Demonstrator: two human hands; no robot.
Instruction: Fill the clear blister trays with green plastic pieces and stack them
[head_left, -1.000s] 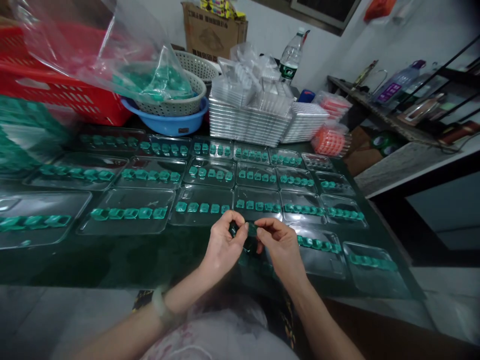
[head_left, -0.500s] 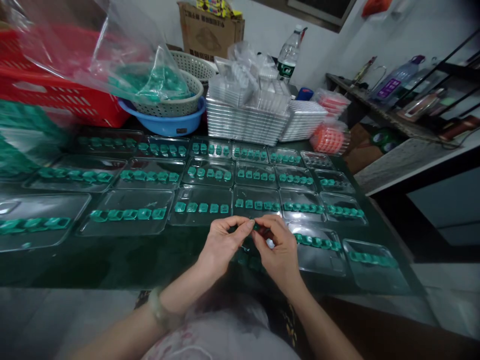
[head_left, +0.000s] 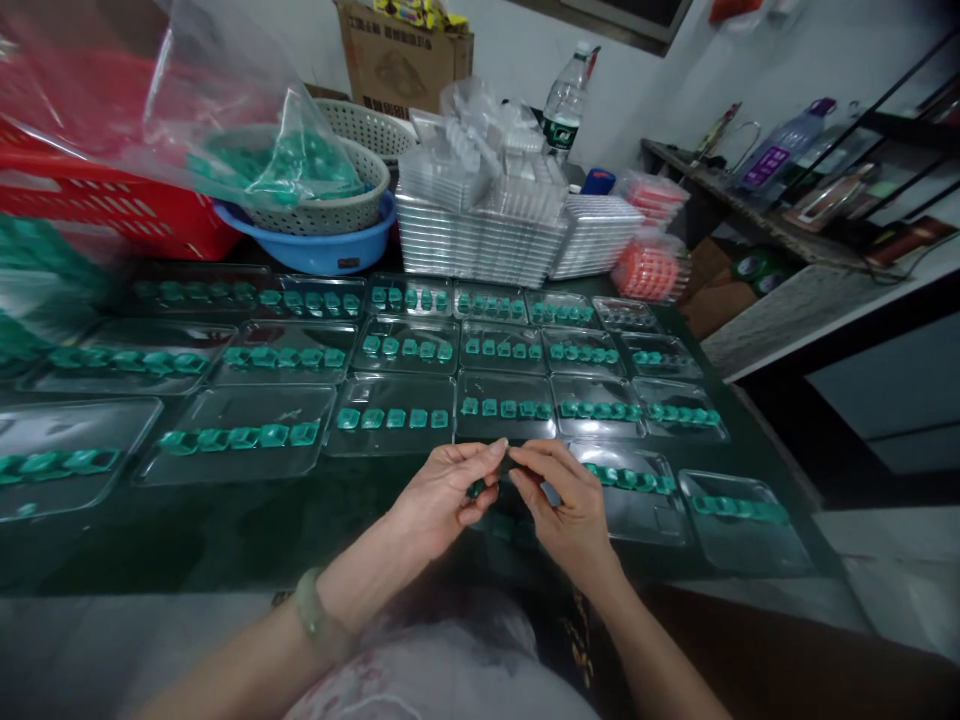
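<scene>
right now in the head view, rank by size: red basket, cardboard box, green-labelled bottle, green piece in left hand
1. Red basket, cut by the picture's edge
2. Cardboard box
3. Green-labelled bottle
4. Green piece in the left hand, partly hidden

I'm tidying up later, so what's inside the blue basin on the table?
The blue basin holds a pale perforated basket, with green pieces showing at its top, in or through clear plastic. The basin's bottom is covered, so unseen.
</scene>
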